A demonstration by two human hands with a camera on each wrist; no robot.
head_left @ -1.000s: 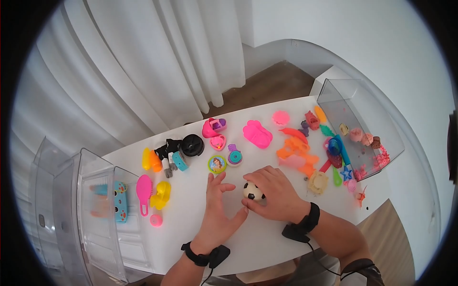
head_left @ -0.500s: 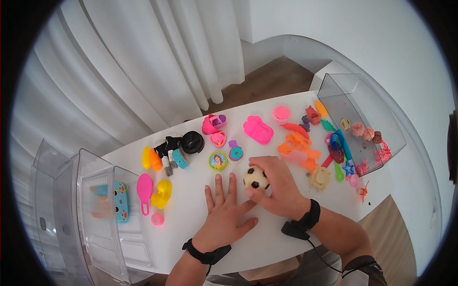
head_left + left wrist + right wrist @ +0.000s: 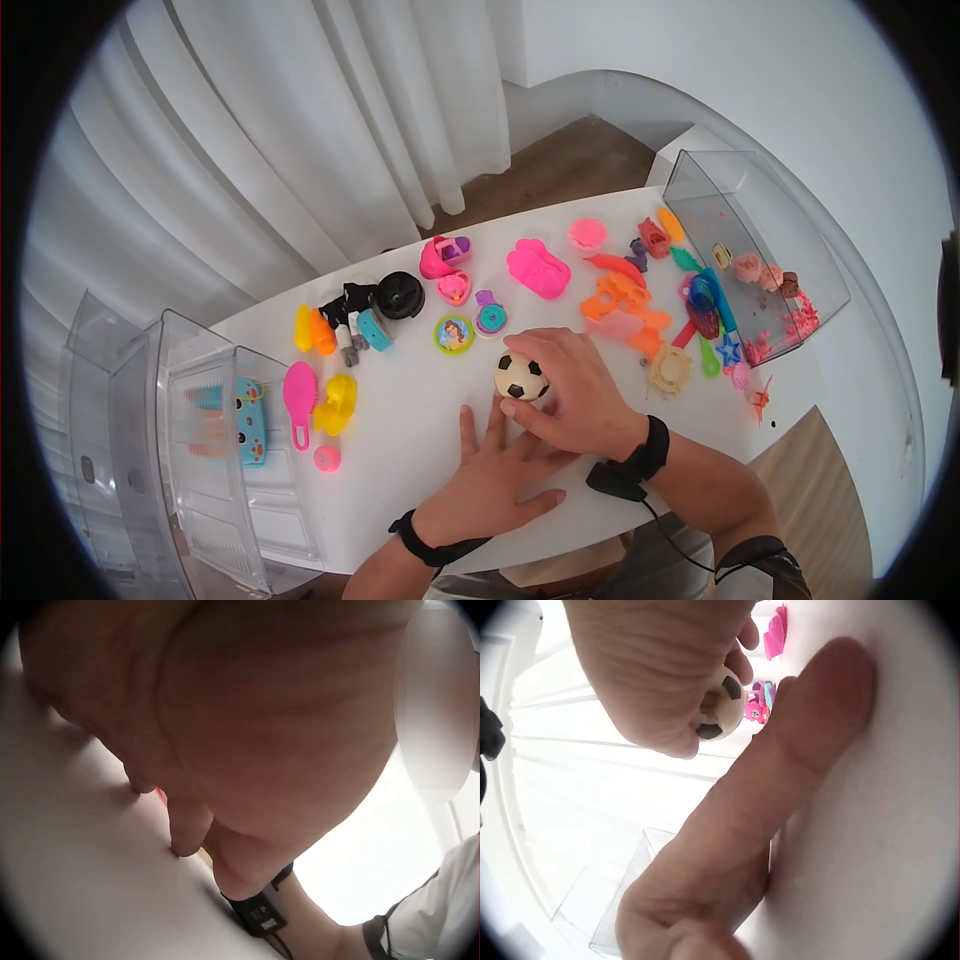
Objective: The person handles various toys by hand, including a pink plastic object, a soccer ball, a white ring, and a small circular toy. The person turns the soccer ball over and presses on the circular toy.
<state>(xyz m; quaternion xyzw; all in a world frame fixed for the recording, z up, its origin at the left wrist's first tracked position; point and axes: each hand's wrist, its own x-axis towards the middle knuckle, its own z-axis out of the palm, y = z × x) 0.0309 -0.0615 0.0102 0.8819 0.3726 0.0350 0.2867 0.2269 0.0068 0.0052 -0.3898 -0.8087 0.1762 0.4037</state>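
My right hand [image 3: 580, 395] grips a small black-and-white toy soccer ball [image 3: 521, 376], thumb on the near side and fingers over the far side. In the right wrist view the ball [image 3: 724, 705] shows between the curled fingers and the thumb. My left hand [image 3: 492, 480] lies just below it with spread, straight fingers over the white table [image 3: 390, 480]. Its fingertips reach under the ball and the right hand, which hide some of them. In the left wrist view the left hand [image 3: 247, 727] has its fingertips down at the table surface.
Beyond the hands are a round picture toy [image 3: 454, 334], a teal-and-white toy [image 3: 491, 319] and a pink tray [image 3: 539, 268]. Orange moulds [image 3: 625, 303] and a clear bin [image 3: 760, 260] stand right. Clear drawers [image 3: 200, 440], a pink hairbrush [image 3: 300, 395] and yellow toy [image 3: 335, 403] lie left.
The left hand has turned palm down, its fingers spreading, and moved right under the right hand. The right hand keeps hold of the soccer ball, which has shifted slightly.
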